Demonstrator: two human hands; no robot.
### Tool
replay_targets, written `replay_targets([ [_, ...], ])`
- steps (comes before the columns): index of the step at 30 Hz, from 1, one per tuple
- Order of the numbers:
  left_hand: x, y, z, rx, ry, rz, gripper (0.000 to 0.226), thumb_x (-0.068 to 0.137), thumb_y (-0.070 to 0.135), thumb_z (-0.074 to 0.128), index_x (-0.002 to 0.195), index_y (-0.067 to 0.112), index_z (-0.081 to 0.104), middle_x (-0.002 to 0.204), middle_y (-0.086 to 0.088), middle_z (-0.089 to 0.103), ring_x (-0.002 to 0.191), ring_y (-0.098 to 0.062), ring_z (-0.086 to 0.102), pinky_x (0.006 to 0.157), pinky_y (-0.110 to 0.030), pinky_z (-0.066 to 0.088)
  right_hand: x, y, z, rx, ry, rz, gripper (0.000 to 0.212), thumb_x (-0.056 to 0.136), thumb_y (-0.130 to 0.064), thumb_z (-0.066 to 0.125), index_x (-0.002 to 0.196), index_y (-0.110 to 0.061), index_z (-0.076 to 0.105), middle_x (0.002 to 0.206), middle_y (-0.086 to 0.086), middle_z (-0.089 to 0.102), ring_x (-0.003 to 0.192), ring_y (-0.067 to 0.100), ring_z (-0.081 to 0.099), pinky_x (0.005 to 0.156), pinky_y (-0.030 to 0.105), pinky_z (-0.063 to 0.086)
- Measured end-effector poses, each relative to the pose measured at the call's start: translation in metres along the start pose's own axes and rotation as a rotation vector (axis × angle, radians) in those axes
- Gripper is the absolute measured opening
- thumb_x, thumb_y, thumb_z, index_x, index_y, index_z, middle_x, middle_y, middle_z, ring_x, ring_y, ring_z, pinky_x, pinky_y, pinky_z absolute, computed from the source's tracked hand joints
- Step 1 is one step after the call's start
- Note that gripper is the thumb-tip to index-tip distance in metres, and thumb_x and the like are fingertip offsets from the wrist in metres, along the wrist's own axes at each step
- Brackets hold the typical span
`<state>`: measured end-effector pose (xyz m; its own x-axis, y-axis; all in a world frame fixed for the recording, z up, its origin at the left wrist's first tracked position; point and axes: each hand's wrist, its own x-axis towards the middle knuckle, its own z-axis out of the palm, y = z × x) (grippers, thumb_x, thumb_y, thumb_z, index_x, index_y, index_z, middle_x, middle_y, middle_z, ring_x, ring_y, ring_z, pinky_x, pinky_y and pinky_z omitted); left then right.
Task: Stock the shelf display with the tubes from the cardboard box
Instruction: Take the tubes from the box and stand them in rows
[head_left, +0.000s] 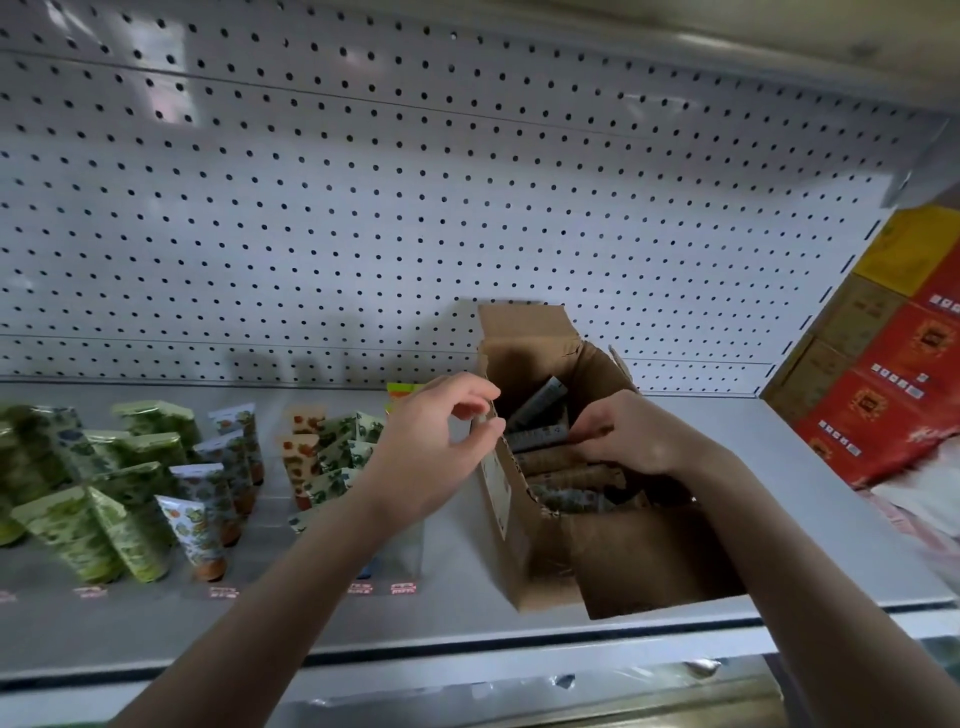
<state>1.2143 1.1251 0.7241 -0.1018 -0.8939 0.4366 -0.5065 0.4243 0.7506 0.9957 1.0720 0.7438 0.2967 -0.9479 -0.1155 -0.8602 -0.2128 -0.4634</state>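
On the shelf (363, 618), a person's left hand (436, 441) pinches the left wall of the open cardboard box (550, 566) between thumb and forefinger. The right hand (634, 436) curls its fingers down among the tubes (566, 462) lying stacked inside, though whether it grips one cannot be told. The tubes look light, soft and slick, best taken near the stiffer cap, like the stocked rows (208, 499) beyond.

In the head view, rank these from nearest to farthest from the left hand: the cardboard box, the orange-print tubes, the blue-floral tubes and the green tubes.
1. Cardboard box: the left hand pinches its left wall.
2. Orange-print tubes: a short way left of that hand.
3. Blue-floral tubes: further left.
4. Green tubes: far left end of the row.
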Motion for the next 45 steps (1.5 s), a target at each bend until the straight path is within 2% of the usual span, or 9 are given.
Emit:
replay_targets([
  [3, 0.0, 0.001, 0.004, 0.012, -0.01, 0.007, 0.018, 0.086, 0.022, 0.063, 0.104, 0.021, 0.064, 0.095, 0.009, 0.065, 0.091, -0.001, 0.057, 0.073, -0.002, 0.035, 0.004, -0.001, 0.006, -0.167, -0.114, 0.027, 0.005, 0.084, -0.019, 0.066, 0.079, -0.021, 0.068, 0.067, -0.006, 0.062, 0.051, -0.003, 0.056, 0.06, 0.019, 0.045],
  [8, -0.001, 0.001, 0.007, 0.019, -0.001, 0.015, 0.018, 0.086, 0.021, 0.063, 0.104, 0.021, 0.064, 0.095, 0.009, 0.065, 0.091, 0.001, 0.056, 0.073, -0.002, 0.035, 0.014, 0.0, 0.017, -0.359, -0.215, 0.117, 0.03, 0.082, -0.024, 0.07, 0.107, -0.009, 0.064, 0.103, 0.007, 0.066, 0.092, 0.02, 0.061, 0.078, 0.029, 0.05],
  [13, -0.002, 0.001, 0.005, 0.019, 0.012, 0.011, 0.016, 0.085, 0.02, 0.063, 0.101, 0.022, 0.064, 0.092, 0.011, 0.064, 0.09, 0.004, 0.056, 0.072, -0.001, 0.034, 0.015, -0.001, 0.027, -0.437, -0.286, 0.128, 0.023, 0.09, -0.016, 0.057, 0.111, -0.008, 0.057, 0.112, 0.011, 0.061, 0.098, 0.025, 0.058, 0.079, 0.029, 0.044],
  [19, -0.004, 0.001, 0.002, 0.016, 0.022, 0.007, 0.016, 0.085, 0.019, 0.063, 0.101, 0.02, 0.064, 0.091, 0.01, 0.065, 0.089, 0.002, 0.057, 0.072, 0.0, 0.034, 0.014, 0.0, 0.018, -0.377, -0.171, 0.076, 0.0, 0.088, -0.014, 0.055, 0.088, -0.013, 0.055, 0.087, 0.003, 0.058, 0.078, 0.018, 0.056, 0.065, 0.026, 0.043],
  [24, -0.006, 0.003, 0.001, -0.008, 0.026, 0.019, 0.015, 0.085, 0.017, 0.064, 0.1, 0.019, 0.065, 0.09, 0.009, 0.066, 0.089, 0.002, 0.056, 0.072, -0.001, 0.034, -0.002, -0.001, -0.006, -0.043, 0.106, -0.011, 0.003, 0.079, -0.016, 0.071, 0.081, -0.014, 0.069, 0.067, -0.006, 0.061, 0.062, 0.006, 0.057, 0.063, 0.022, 0.044],
  [28, -0.007, 0.006, -0.001, -0.049, 0.039, 0.026, 0.016, 0.085, 0.017, 0.065, 0.101, 0.015, 0.066, 0.091, 0.006, 0.067, 0.09, 0.002, 0.057, 0.073, -0.002, 0.035, -0.025, -0.013, -0.028, 0.436, 0.361, -0.068, 0.01, 0.078, -0.007, 0.072, 0.083, -0.015, 0.07, 0.075, 0.0, 0.067, 0.062, 0.003, 0.057, 0.065, 0.017, 0.048],
  [32, -0.008, 0.016, -0.004, -0.125, 0.045, 0.025, 0.022, 0.084, 0.021, 0.067, 0.105, 0.016, 0.066, 0.096, 0.006, 0.067, 0.09, -0.005, 0.059, 0.074, -0.016, 0.043, -0.046, -0.039, -0.04, 0.68, 0.484, -0.162, 0.015, 0.076, -0.001, 0.073, 0.087, -0.011, 0.068, 0.079, 0.002, 0.07, 0.063, 0.002, 0.061, 0.062, 0.013, 0.047],
  [41, -0.01, 0.019, -0.03, -0.209, -0.028, -0.011, 0.028, 0.08, 0.031, 0.069, 0.104, 0.017, 0.068, 0.09, 0.008, 0.068, 0.08, -0.013, 0.064, 0.077, -0.037, 0.052, -0.048, -0.1, -0.019, 0.807, 0.511, -0.281, 0.019, 0.072, -0.003, 0.076, 0.073, -0.018, 0.065, 0.063, -0.009, 0.07, 0.058, 0.004, 0.063, 0.063, 0.016, 0.051],
  [45, -0.02, 0.012, -0.05, -0.263, -0.057, 0.023, 0.004, 0.083, 0.018, 0.069, 0.086, 0.017, 0.067, 0.078, 0.002, 0.066, 0.066, 0.0, 0.057, 0.063, -0.017, 0.048, -0.043, -0.124, -0.002, 0.883, 0.503, -0.314, 0.012, 0.074, -0.004, 0.075, 0.077, -0.015, 0.07, 0.071, -0.002, 0.072, 0.068, 0.012, 0.065, 0.071, 0.027, 0.054],
])
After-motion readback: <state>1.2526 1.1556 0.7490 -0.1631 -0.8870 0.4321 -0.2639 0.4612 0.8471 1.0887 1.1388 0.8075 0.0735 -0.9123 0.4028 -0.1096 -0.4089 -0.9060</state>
